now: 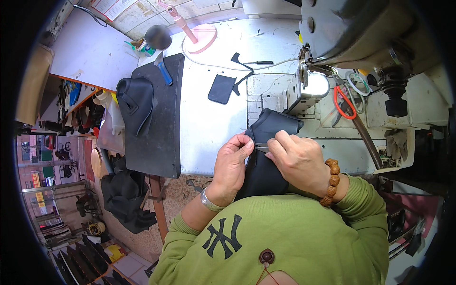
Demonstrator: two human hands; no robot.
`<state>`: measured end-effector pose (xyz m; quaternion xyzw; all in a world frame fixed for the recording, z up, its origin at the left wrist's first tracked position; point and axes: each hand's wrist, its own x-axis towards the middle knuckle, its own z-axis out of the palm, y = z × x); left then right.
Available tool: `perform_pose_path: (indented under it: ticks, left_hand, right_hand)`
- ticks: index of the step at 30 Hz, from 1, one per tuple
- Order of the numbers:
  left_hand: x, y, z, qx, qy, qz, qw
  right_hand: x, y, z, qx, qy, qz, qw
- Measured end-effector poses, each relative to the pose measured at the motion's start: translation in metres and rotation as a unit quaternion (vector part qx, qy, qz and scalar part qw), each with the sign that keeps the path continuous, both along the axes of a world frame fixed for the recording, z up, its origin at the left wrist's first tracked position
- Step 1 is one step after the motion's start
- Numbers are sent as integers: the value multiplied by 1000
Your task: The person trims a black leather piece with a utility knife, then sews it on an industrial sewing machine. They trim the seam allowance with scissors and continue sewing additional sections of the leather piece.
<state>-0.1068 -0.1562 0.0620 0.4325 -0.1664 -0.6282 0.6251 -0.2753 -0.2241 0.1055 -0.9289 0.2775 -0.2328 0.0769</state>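
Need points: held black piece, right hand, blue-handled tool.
Black piece [264, 172]: head view, its flat lower part.
Right hand [298, 156]: head view, back of the hand.
Blue-handled tool [165, 73]: head view, on the handle.

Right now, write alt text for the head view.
A person's left hand pinches the edge of a black workpiece while the right hand holds a slim metal tool at it, beside a sewing machine at a white table. To the left, another black piece and a blue-handled tool lie on a dark board.
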Motion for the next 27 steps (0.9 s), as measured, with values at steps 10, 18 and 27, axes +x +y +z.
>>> perform_pose_path:
  ticks: [10,18,27]
  left_hand:
    - [2,2,2,18,2,-6,1000]
    - [2,3,5,29,3,-4,1000]
    - [7,4,4,18,-18,47,999]
  right_hand:
    - [6,0,-2,11,11,3,1000]
    - [8,1,-1,43,0,2,999]
    - [-66,-3,-47,124,-216,-175,953]
